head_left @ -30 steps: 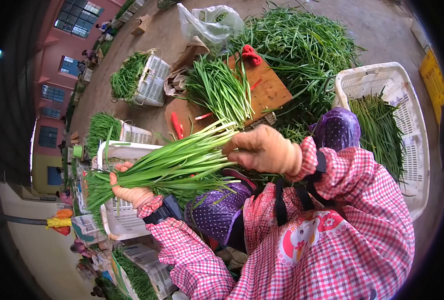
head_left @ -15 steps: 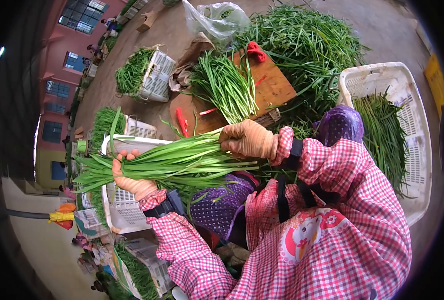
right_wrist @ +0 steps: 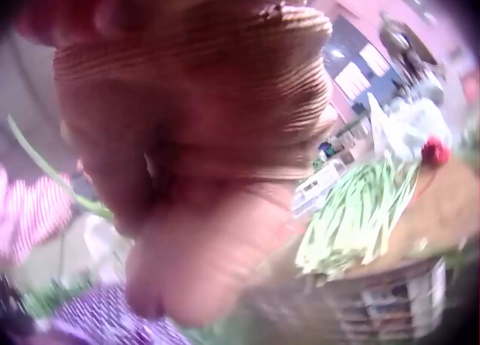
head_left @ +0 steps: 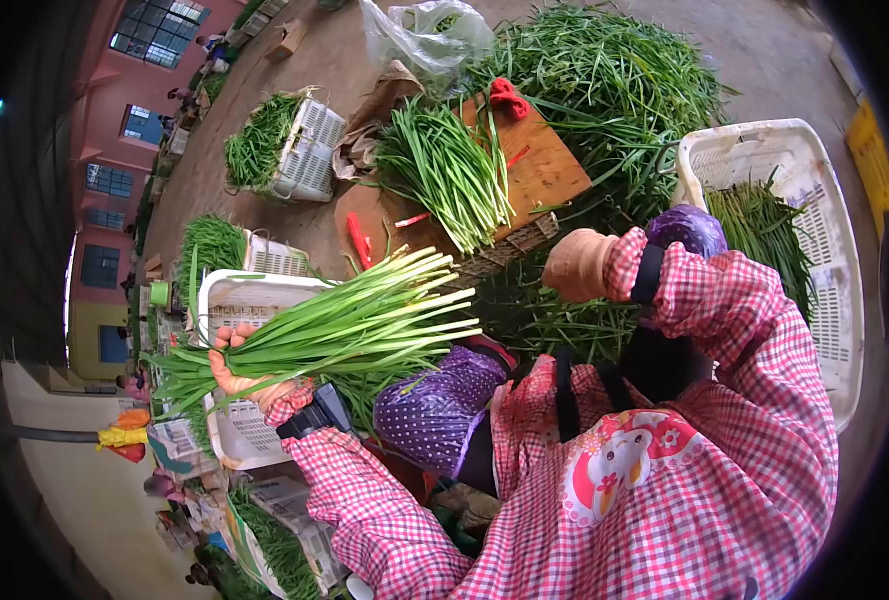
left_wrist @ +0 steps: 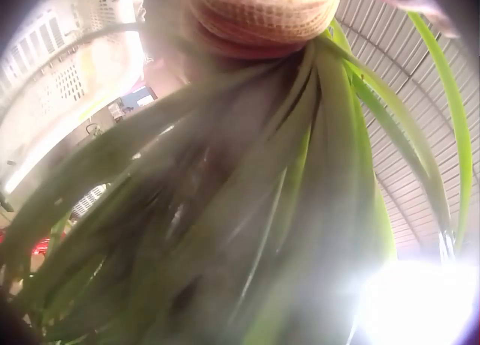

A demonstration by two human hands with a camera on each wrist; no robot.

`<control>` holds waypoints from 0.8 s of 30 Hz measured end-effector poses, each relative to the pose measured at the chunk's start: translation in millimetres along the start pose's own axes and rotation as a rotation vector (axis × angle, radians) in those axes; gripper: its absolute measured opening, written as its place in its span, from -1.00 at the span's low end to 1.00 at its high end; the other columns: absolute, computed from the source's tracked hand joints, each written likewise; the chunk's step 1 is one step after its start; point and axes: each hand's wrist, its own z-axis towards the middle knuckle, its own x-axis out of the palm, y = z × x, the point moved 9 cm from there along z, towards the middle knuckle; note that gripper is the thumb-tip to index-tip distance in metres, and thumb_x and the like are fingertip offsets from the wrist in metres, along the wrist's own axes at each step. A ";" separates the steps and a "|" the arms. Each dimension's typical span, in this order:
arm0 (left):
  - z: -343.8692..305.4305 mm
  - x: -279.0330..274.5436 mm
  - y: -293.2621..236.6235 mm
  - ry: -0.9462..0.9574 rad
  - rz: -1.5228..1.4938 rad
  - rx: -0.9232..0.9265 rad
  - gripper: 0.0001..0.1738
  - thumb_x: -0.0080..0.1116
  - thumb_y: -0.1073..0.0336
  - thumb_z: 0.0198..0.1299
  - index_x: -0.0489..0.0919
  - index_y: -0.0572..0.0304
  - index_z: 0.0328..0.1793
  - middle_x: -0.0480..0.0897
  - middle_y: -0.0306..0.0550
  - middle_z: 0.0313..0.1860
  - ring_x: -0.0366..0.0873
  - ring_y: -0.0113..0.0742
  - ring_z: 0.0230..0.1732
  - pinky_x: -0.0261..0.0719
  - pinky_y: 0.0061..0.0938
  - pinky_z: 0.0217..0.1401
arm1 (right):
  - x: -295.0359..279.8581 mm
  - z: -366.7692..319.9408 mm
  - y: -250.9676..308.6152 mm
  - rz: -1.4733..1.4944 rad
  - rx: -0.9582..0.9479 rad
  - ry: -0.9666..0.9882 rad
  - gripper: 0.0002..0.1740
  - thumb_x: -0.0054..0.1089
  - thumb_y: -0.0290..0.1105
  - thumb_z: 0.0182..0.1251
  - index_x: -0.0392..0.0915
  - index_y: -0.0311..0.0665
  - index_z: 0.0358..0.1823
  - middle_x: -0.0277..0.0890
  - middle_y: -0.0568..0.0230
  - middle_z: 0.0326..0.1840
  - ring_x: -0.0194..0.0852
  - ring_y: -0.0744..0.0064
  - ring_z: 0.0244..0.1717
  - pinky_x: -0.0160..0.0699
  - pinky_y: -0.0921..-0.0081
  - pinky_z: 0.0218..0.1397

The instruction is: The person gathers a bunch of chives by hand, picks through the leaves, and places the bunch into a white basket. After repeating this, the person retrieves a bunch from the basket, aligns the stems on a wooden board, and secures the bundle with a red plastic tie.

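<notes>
My left hand (head_left: 244, 372) in an orange knit glove grips a bunch of garlic chives (head_left: 364, 310) around its leafy end, the pale stem ends pointing right. In the left wrist view, the leaves (left_wrist: 247, 173) fan out from the glove. My gloved right hand (head_left: 579, 265) is apart from the bunch, above my lap, its fingers hidden in the head view. The right wrist view shows its fingers bent against the thumb, with a single green leaf (right_wrist: 52, 173) sticking out from the fingertips.
Another chive bunch (head_left: 444, 180) lies on a wooden board (head_left: 554, 175) with red ties (head_left: 359, 243). Behind is a big heap of chives (head_left: 614, 85). White baskets stand left (head_left: 254, 430) and right (head_left: 834, 300). A purple dotted knee cover (head_left: 439, 405) is below the bunch.
My right hand was at the stem ends of the bunch and has moved away to the right. The left hand keeps its grip, and the stem ends now stand spread and uncovered.
</notes>
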 end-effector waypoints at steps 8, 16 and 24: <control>-6.6 2.7 8.2 0.014 -0.055 -0.021 -0.71 0.04 0.10 0.22 0.49 0.19 -0.20 0.59 -0.15 -0.41 0.56 -0.26 -0.26 0.60 -0.20 -0.15 | -74.9 -36.5 45.2 0.791 -0.201 -0.777 -0.78 0.12 -0.26 0.17 0.59 -0.07 -0.17 0.59 0.10 -0.39 0.58 0.04 -0.31 0.54 0.25 -0.19; -19.8 49.0 15.2 0.015 -0.217 -0.096 -0.78 0.24 0.15 0.05 0.49 0.03 -0.28 0.54 -0.31 -0.43 0.53 -0.36 -0.33 0.62 -0.32 -0.22 | -74.5 1.9 38.4 0.623 -0.017 -0.771 -0.66 0.07 -0.09 0.22 0.63 -0.14 -0.17 0.60 0.05 -0.36 0.56 0.01 -0.29 0.52 0.21 -0.13; -22.7 69.3 16.8 0.186 -0.168 -0.151 -0.81 0.18 0.15 0.13 0.46 0.00 -0.26 0.50 -0.33 -0.39 0.52 -0.37 -0.27 0.60 -0.21 -0.14 | -60.5 25.4 41.9 0.582 -0.019 -0.479 -0.54 0.03 0.00 0.31 0.56 -0.20 0.02 0.60 0.06 -0.41 0.58 0.07 -0.37 0.51 0.25 -0.21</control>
